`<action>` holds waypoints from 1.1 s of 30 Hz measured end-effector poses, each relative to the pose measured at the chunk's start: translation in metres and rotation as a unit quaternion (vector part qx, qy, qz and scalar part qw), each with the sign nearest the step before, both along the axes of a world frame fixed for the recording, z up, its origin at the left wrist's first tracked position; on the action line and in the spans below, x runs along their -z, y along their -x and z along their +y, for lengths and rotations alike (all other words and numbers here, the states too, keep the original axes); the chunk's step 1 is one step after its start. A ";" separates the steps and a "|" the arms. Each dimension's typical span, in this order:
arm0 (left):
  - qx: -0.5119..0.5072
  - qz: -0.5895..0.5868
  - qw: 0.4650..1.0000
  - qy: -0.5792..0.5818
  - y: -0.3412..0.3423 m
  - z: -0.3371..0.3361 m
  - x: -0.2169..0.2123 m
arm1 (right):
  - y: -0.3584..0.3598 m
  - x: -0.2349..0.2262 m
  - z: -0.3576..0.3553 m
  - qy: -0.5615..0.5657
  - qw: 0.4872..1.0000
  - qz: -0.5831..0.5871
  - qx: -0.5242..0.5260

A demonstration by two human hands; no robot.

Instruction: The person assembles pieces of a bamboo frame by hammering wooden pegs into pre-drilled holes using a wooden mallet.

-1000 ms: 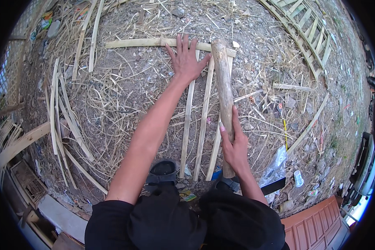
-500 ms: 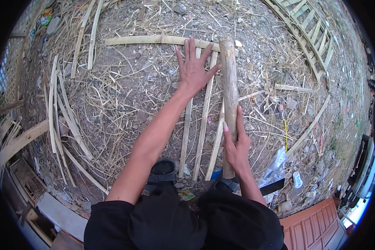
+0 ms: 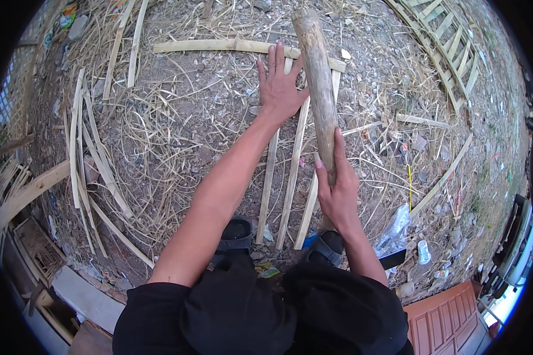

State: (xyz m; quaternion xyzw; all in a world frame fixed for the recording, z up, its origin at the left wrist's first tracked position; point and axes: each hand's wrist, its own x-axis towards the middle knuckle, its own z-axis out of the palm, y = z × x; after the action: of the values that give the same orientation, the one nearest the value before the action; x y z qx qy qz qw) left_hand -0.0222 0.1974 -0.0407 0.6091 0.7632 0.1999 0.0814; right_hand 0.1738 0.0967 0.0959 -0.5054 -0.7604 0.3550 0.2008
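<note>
I'm seeing the left hand (image 3: 279, 93) lying palm-down with fingers spread, fingertips over a long pale wooden cross slat (image 3: 204, 45). The cross slat is lying sideways near the ground's (image 3: 186, 80) far edge. Three narrow pale wooden slats (image 3: 290, 177) are running from it toward the near edge, by the dark sandals (image 3: 237, 232). The right hand (image 3: 341, 198) is gripping a thick grey-brown wooden log (image 3: 317, 74): thumb on its left side, index finger straight along its right; I can't tell how the other fingers are set. The log's far end is overlapping the cross slat; I can't tell if they're touching. A pale slatted wooden frame (image 3: 437, 56) is lying toward the ground's far right corner, a clear plastic bag (image 3: 394, 232) toward the near right.
</note>
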 end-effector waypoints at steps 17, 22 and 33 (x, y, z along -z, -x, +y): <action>-0.003 0.005 0.999 -0.040 -0.002 0.006 -0.001 | 0.005 0.026 0.008 0.031 0.988 -0.146 -0.030; -0.002 0.002 1.000 -0.028 -0.001 0.002 -0.001 | 0.008 0.009 0.009 0.026 0.999 -0.044 -0.013; -0.004 0.051 0.997 0.063 -0.003 0.002 -0.009 | 0.001 0.033 0.009 0.023 0.999 -0.032 0.006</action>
State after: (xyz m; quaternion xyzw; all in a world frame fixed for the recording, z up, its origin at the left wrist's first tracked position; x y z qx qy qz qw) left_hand -0.0193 0.1996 -0.0314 0.6091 0.7798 0.1204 0.0802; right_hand 0.1732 0.1062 0.0627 -0.5255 -0.7550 0.3550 0.1664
